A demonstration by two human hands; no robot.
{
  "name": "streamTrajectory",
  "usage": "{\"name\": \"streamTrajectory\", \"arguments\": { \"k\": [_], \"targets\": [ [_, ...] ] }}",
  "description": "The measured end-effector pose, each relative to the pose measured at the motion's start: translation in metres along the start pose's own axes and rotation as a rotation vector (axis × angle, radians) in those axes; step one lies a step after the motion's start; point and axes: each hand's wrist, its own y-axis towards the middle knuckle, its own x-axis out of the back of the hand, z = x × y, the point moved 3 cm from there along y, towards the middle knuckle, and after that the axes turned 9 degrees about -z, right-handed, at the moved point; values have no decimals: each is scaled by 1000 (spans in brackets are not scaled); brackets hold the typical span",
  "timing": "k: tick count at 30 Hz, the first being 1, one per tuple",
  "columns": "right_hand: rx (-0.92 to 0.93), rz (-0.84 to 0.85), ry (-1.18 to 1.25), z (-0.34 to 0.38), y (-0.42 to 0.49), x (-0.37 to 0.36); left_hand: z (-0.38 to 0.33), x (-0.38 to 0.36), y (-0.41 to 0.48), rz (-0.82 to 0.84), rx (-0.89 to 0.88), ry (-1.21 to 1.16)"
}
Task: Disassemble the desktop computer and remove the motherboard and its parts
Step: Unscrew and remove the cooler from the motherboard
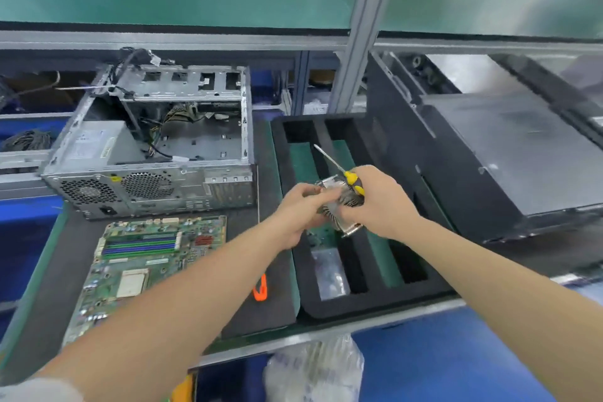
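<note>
The left hand (301, 206) and the right hand (378, 202) close on a finned metal heatsink (332, 188) from either side, holding it in the air above the black foam tray (375, 300). The right hand also has a yellow-and-black screwdriver (350, 178) tucked in its grip, with the shaft pointing up and away to the left. The heatsink is tipped, with a mounting foot showing at its lower right. The fingers cover too much of it to tell its long axis. The motherboard (146, 271) is already out and lies flat on the worktop (254, 313), just in front of the open case (150, 179). Its long axis runs from the near edge towards the case, with the memory slots at the far end and the pale square processor socket nearer the person. That socket stands bare, so the cooler appears to be off the board. The coloured memory slots may still hold sticks, and these would be left to pull. The case still holds its power supply (94, 143) and loose cables. By my judgement the main removal is done and the stripping of the board's parts is partway through. A clear bag (328, 274) lies in one tray slot. An orange item (261, 290) lies between the board and the tray, and a second black computer (505, 153) sits to the right.
</note>
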Motion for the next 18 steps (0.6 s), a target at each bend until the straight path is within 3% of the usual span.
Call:
{"name": "streamTrajectory", "arguments": {
  "k": [5,11,18],
  "targets": [
    [-15,53,-107,-85,7,11,7,-86,41,-21,34,42],
    [36,432,22,-148,21,7,15,-128,65,-115,62,156],
    [131,434,-219,-174,32,-12,23,-145,82,-146,113,255]
  ]
}}
